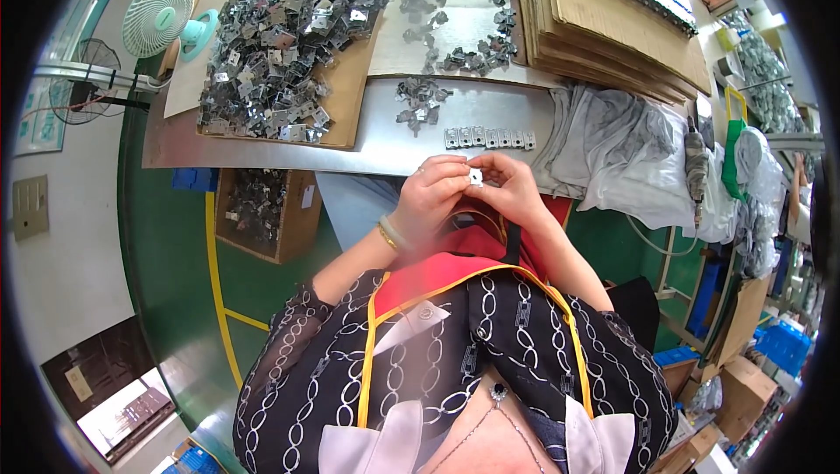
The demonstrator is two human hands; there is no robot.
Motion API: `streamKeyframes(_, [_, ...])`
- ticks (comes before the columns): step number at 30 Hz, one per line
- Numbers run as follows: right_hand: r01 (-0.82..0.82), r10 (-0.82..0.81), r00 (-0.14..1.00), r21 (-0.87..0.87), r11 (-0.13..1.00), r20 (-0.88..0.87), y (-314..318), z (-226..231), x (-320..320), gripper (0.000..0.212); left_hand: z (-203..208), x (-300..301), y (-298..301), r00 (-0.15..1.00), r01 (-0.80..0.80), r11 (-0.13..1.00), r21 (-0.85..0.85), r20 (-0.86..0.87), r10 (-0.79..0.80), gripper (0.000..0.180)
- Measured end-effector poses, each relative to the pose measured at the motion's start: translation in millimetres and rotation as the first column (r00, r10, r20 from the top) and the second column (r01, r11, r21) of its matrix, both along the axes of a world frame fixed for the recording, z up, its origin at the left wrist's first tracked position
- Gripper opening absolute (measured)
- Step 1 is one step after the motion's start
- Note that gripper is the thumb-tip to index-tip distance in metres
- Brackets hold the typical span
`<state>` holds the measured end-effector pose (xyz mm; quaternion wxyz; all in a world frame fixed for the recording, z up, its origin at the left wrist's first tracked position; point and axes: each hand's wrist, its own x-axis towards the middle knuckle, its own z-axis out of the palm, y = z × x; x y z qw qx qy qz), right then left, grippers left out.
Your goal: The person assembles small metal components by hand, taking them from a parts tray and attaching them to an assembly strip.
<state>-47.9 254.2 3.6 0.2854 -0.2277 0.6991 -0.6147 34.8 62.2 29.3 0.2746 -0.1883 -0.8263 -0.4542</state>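
Observation:
Both my hands meet at the table's near edge around a small shiny metal plate (475,177) with a dark hole in it. My left hand (435,187) pinches from the left side, its fingers curled. From the right, my right hand (507,185) grips the same plate between thumb and fingers. Just beyond my hands, a short row of joined metal pieces (490,138) lies on the steel table (350,159). A small loose cluster of metal parts (421,103) sits farther back, left of that row.
A big heap of metal parts (289,45) covers cardboard at the left. Stacked cardboard sheets (612,28) carry finished-looking rows at the back right. Grey-white cloth and plastic bags (626,146) bunch at the right, beside a hanging power screwdriver (696,163). Below stands a box of parts (262,211).

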Motion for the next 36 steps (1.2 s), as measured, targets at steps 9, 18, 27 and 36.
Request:
streamKeyframes(9, [0.028,-0.028,1.0,0.028,0.999,0.002,0.7,8.9,9.4,0.032,12.4,4.9,-0.7,0.998,0.06,0.998,0.006,-0.001,-0.06,0.03])
streamKeyframes(18, [-0.116,0.114,0.993,0.061,0.991,0.035,-1.3,-7.4,8.6,0.047,6.4,10.2,-8.4,0.996,0.085,0.995,-0.049,0.038,-0.083,0.03])
streamKeyframes(27, [0.123,-0.091,0.965,0.115,0.986,-0.248,-23.4,21.7,-97.4,0.035,-22.9,-34.2,-47.0,0.861,-0.289,0.903,-0.319,0.325,0.391,0.023])
streamKeyframes(36, [0.159,0.205,0.669,0.407,0.9,-0.714,-115.0,2.5,-95.0,0.022,-18.5,-40.2,-26.0,0.789,-0.247,0.898,-0.365,0.461,0.405,0.027])
